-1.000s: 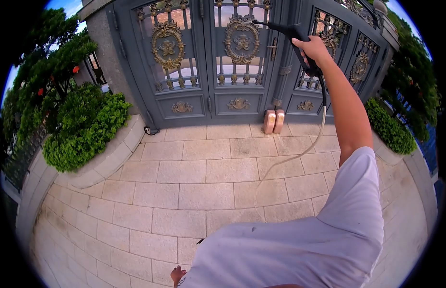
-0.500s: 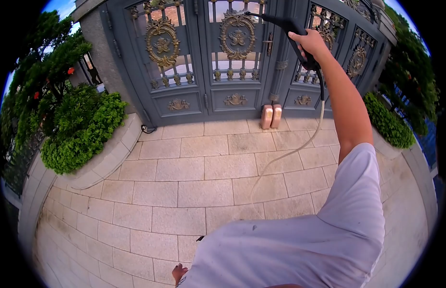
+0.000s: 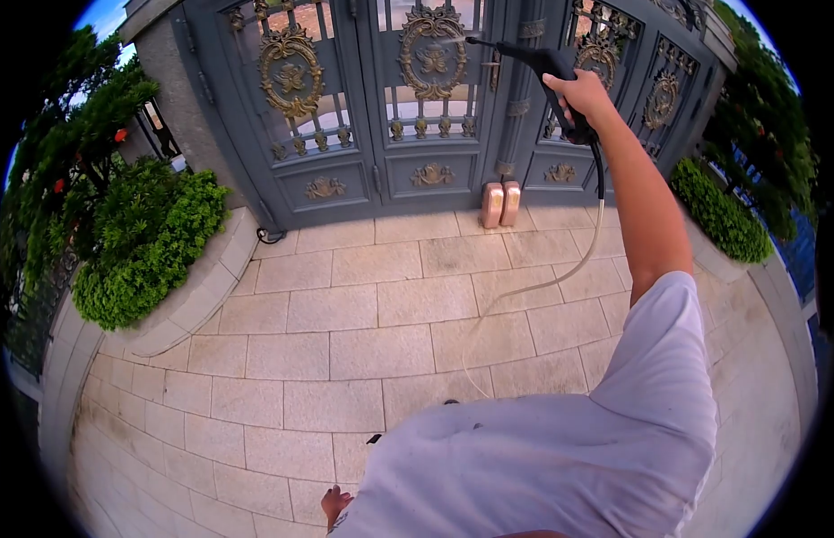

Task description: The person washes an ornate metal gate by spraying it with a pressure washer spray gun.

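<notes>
My right hand is wrapped round the grip of a black spray gun, arm stretched forward. The gun's nozzle points left at the gold wreath ornament on the grey gate, and a faint spray shows at its tip. From the grip's lower end a pale hose hangs and curves down over the paving. Low in the view, beside the grey shirt, my left hand hangs with its fingers partly curled; what it holds, if anything, is too small to tell.
Two copper-coloured blocks stand at the gate's foot. A curved stone planter with green shrubs is at the left, and another hedge at the right. Pale stone paving lies between.
The gate has shifted left and up in view. The nozzle has moved down relative to the wreath, from its top to its upper right side. My left hand still hangs low.
</notes>
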Demonstrator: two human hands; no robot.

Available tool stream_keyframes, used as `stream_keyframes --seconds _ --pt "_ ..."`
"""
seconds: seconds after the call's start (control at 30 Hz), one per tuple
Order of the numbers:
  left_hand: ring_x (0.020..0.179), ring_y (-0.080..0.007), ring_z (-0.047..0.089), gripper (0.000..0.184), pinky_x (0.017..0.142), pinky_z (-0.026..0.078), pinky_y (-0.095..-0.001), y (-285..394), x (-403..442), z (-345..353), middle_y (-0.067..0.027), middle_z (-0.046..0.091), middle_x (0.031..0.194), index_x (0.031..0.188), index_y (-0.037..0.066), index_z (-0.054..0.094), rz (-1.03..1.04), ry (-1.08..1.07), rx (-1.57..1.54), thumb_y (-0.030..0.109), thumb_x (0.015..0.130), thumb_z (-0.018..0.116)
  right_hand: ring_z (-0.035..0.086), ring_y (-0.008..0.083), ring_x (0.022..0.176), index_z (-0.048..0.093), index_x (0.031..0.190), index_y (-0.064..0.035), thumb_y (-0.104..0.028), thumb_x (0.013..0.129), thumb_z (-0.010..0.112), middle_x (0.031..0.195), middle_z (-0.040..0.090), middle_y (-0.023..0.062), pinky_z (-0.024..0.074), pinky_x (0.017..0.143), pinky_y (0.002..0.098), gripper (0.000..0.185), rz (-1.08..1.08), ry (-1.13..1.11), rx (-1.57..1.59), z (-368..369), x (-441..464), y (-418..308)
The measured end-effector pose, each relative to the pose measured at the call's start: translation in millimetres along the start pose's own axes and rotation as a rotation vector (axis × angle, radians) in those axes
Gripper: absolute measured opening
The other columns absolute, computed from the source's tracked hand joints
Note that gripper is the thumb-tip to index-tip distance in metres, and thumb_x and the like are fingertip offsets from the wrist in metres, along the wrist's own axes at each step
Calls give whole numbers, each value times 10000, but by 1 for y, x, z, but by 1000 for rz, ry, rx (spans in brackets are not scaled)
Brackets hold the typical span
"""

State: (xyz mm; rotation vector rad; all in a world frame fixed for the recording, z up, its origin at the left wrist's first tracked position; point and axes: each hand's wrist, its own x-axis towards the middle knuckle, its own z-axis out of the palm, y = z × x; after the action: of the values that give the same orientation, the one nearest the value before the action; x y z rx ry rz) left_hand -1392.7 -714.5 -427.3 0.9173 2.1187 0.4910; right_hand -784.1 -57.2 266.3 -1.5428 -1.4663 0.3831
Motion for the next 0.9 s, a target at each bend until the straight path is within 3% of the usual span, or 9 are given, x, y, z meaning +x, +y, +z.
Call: stream_keyframes --seconds 0.07,0.17,0.27,0.57,0.67,0.77,0.87,0.9 --pt "746 -310 746 443 624 585 -450 5 5 4 -100 717 793 898 85 575 -499 -84 -837 359 730 878 560 174 447 635 1033 100 -374 904 814 655 600 75 458 432 360 523 26 -13 21 2 -6 6" --pt "769 -246 763 350 644 610 -416 -2 -4 -2 -95 731 824 928 65 566 213 -36 451 323 851 789 561 179 448 618 1044 104 -362 900 818 663 597 77 453 419 367 527 73 -37 58 7 -10 19" --pt "776 -199 762 291 664 624 -383 -2 -4 -1 -98 731 849 963 48 554 86 -91 292 290 928 710 563 182 451 605 1018 89 -362 898 821 663 589 73 448 415 373 514 104 -41 73 12 -14 31" --pt "725 -346 725 233 591 620 -490 2 2 -3 -216 662 810 1044 9 514 -366 -136 -865 241 1031 535 561 174 473 603 994 38 -373 904 817 682 589 66 449 422 374 473 221 -67 158 29 -31 61" --pt "707 -334 715 239 596 621 -482 7 -2 1 -209 660 809 1055 12 518 -506 18 -872 250 1039 517 552 166 490 600 999 2 -381 914 807 702 585 60 451 433 367 443 268 -83 166 33 -38 65" --pt "725 -368 723 334 618 608 -498 4 2 -3 -201 688 826 1052 42 546 -496 -68 -926 334 954 676 552 171 491 605 975 -8 -373 926 795 696 587 57 451 434 379 414 299 -116 207 41 -40 76" --pt "763 -406 722 486 645 586 -524 -1 -4 -14 -189 708 847 995 81 568 241 0 594 434 787 830 555 173 491 613 958 -10 -373 928 792 689 589 56 454 437 385 405 331 -149 218 45 -42 82" --pt "777 -414 718 514 649 579 -531 0 -6 -15 -186 709 850 974 89 569 216 7 573 451 744 851 561 169 492 619 950 -6 -377 928 792 688 593 57 448 431 370 410 333 -156 199 47 -44 81"
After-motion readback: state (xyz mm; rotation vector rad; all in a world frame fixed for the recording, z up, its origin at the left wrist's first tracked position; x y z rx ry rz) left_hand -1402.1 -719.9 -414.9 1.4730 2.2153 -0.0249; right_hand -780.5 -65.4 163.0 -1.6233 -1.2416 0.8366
